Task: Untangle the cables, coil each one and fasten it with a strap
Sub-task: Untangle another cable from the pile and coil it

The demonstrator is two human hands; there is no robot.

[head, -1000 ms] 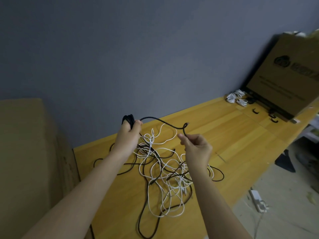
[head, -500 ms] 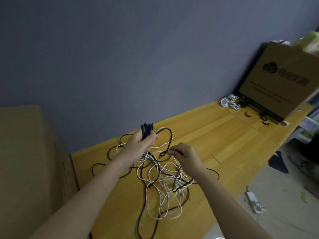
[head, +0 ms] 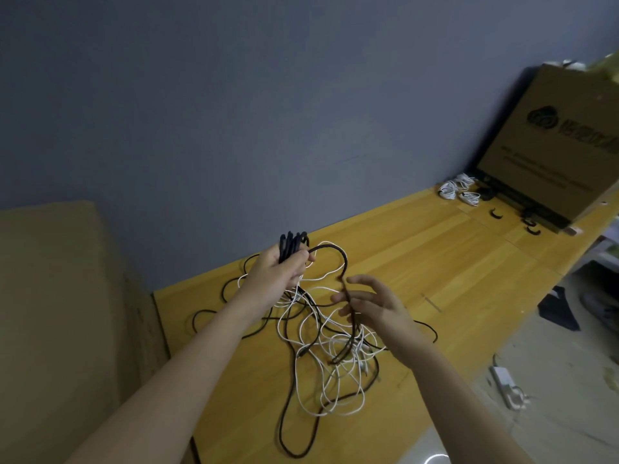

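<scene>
A tangle of black and white cables (head: 321, 349) lies on the wooden table (head: 435, 262). My left hand (head: 278, 276) grips a bunch of black cable loops (head: 293, 244) that stick up above its fingers. From that bunch a black strand (head: 343, 262) arcs to the right and down across my right hand (head: 371, 304). The fingers of my right hand are spread, and the strand runs over them into the pile. Several coiled white cables (head: 459, 190) lie at the far right of the table, with black straps (head: 497, 214) beside them.
A large cardboard box (head: 556, 152) leans at the table's far right end. Another cardboard box (head: 60, 316) stands on the left beside the table. A white power strip (head: 505, 385) lies on the floor to the right. The grey wall (head: 234, 112) runs behind the table.
My right hand has let its pinch go and spread its fingers, moving down and right along the black strand. My left hand still holds the black loops, a little higher.
</scene>
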